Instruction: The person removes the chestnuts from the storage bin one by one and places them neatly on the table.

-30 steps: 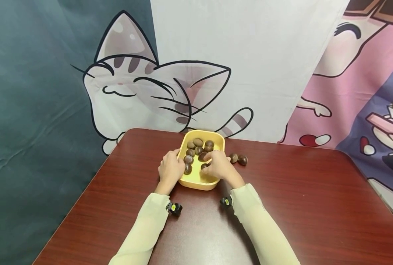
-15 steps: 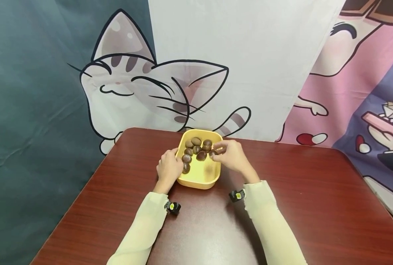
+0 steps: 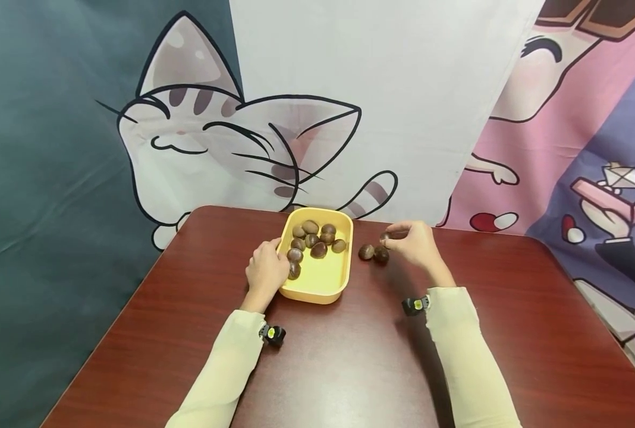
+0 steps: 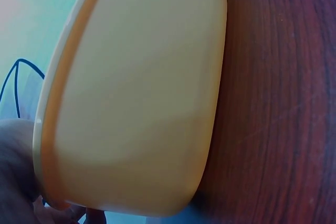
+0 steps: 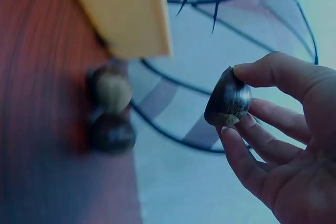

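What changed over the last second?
The right hand has lifted a chestnut out of the yellow container and carried it right, over the table; it's pinched, not released. Unchanged: left hand on the container's left rim, two loose chestnuts on the table beside it.

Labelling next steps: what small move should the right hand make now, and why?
Probably lower the held nut to the table beside the two loose nuts. The right hand pinches it outside the yellow tray, close to that pair, and the right wrist view shows it clear of the table. A second ago that hand was reaching into the tray, suggesting unloading.
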Demonstrator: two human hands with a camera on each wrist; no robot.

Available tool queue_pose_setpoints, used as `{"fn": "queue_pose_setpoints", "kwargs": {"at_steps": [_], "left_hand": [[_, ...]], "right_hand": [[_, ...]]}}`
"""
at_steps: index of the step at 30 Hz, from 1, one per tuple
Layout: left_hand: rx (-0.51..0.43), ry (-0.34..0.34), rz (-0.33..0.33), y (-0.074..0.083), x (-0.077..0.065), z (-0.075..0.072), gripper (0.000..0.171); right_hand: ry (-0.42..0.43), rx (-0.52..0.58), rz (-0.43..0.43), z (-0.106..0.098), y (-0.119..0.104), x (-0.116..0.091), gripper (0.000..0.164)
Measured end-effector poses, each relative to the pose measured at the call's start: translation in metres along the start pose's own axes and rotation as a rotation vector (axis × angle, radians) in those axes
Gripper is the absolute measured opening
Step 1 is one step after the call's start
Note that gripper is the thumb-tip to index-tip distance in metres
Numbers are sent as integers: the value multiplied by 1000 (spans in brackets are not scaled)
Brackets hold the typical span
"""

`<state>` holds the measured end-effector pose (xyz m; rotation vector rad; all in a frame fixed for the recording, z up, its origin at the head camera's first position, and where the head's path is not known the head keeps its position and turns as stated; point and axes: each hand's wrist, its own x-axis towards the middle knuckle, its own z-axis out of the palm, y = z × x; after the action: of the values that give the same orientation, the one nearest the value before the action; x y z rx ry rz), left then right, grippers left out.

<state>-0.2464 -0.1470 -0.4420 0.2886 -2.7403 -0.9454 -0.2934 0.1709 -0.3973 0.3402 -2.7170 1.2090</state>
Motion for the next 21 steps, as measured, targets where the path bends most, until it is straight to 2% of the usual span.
{"fn": "queue_pose_setpoints", "kwargs": {"at_steps": [11,21], "left_hand": [[6,-2,-5,-4,0,-4,42],[-3,-6,5,-1,1,-1,42]], "right_hand": [[31,-98,83,6,44,5,28],[43,-134,134,11,61,6,30]]}}
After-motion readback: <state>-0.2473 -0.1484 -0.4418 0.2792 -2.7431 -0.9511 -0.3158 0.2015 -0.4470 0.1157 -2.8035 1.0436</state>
